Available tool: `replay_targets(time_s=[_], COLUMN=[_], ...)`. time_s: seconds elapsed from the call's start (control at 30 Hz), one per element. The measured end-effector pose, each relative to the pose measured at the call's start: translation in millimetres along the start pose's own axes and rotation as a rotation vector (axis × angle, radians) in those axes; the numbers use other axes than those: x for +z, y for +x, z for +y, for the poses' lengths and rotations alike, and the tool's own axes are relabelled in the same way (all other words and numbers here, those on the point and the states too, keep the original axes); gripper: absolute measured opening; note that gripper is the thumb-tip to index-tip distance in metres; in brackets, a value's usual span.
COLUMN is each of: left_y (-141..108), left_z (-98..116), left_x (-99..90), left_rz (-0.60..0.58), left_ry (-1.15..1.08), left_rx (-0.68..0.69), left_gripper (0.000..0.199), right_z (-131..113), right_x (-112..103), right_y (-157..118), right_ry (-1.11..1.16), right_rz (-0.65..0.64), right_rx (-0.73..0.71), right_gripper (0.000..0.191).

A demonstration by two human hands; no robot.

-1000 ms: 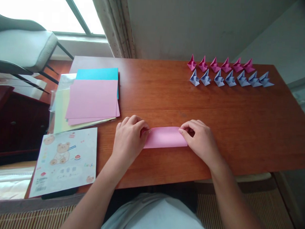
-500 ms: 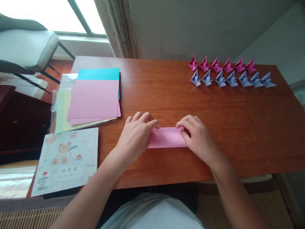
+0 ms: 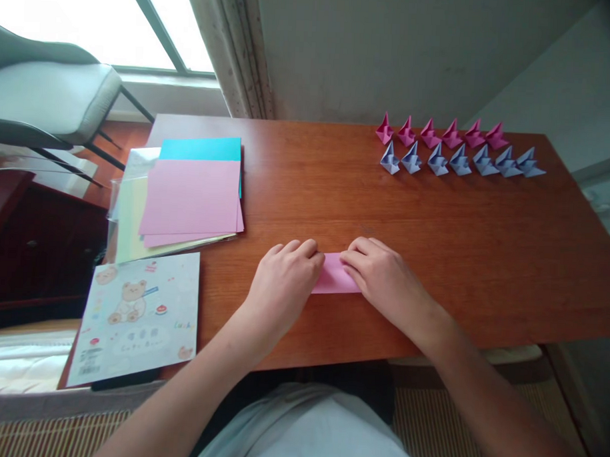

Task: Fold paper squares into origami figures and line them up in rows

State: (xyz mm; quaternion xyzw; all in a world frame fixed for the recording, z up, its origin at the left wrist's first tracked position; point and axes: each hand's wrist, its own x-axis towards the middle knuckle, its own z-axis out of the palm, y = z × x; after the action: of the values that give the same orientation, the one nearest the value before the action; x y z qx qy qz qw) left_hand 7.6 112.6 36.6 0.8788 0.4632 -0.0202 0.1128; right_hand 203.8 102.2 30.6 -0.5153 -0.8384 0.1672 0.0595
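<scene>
A folded strip of pink paper (image 3: 336, 275) lies flat near the front edge of the wooden table, its long side running left to right. My left hand (image 3: 289, 281) is closed on its left end, covering that part. On the right part rests my right hand (image 3: 378, 271), fingers pressed together at the strip's upper edge. Only the middle of the strip shows between the two hands.
Two rows stand at the back right: dark pink folded paper shapes (image 3: 430, 134) behind pale blue ones (image 3: 437, 160). At the left lie pink sheets (image 3: 190, 198) over a blue sheet (image 3: 200, 149), and a bear-print pad (image 3: 136, 316). A chair (image 3: 54, 93) stands beyond.
Both hands have drawn closer together along the pink strip, so less of it shows between them. The fingers of my left hand are more curled. The view has shifted slightly.
</scene>
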Motion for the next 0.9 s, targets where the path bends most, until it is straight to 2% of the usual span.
replay_targets(time_s=[0.13,0.27,0.5,0.67,0.8,0.9], left_y=[-1,-4,-25,-43,-48,-47], left_z=[5,7,19,30,35,37], left_x=[1.9,2.9,7.4,20.1,22.4,19.3], left_rz=[-0.022,-0.023,-0.045,0.019,-0.049,-0.096], left_ry=[-0.041,-0.066,0.071,0.249,0.310,0.328], left_rx=[0.043,0.054,0.143,0.249,0.261,0.280], left_gripper=[0.019,0.023,0.027,0.058,0.096,0.111], right_z=[-3,-5,-16,-23,-23,-22], right_x=[6,9,12,25,30,31], right_y=[1,-3,-29,-51,-56,-57], right_ry=[-0.020,-0.007,-0.091,-0.273,-0.330,-0.375], right_rz=[0.009,0.019,0.023,0.051,0.011,-0.015], right_rx=[-0.024,-0.044,-0.086,-0.162,-0.194,-0.228], right_gripper=[0.022,0.029,0.038,0.047,0.053,0.058])
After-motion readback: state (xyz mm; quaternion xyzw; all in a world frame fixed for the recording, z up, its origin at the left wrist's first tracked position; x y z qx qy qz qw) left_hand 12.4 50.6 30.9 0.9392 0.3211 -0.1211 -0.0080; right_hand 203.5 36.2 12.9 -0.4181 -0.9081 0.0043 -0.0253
